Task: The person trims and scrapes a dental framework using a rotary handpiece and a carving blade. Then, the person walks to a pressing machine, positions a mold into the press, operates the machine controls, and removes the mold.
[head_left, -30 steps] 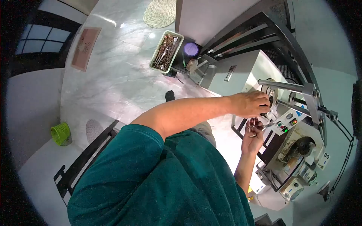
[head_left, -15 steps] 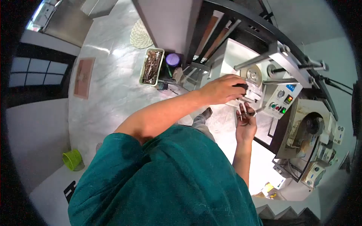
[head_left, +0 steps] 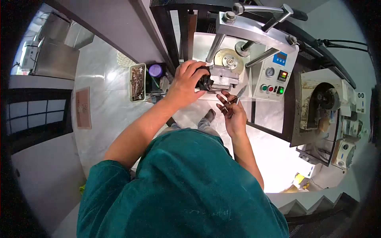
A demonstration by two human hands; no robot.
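Observation:
My left hand (head_left: pixel 183 86) has its fingers curled round a dark black piece (head_left: pixel 204 81) at the left side of a silver metal block (head_left: pixel 224 77). The block lies at the front of a white machine, just before a round metal plate (head_left: pixel 229 59). Below and right of the block, my right hand (head_left: pixel 233 118) holds a slim metal tool (head_left: pixel 241 93) with a pointed tip directed up and away. Its fingers are bent and darkly stained, close to the block's lower edge. The tool's lower part is hidden among the fingers.
Metal posts and a thick crossbar (head_left: pixel 258 31) stand over the plate. A control panel (head_left: pixel 274 75) with lit displays is at right, beyond it an open round-chambered machine (head_left: pixel 323 99). At left are a tray (head_left: pixel 131 83) of metal pieces and a purple lid (head_left: pixel 155 70).
The view has swung so that the machine and both hands appear farther left and more upright. My left hand stays at the black piece, and my right hand still holds the tool.

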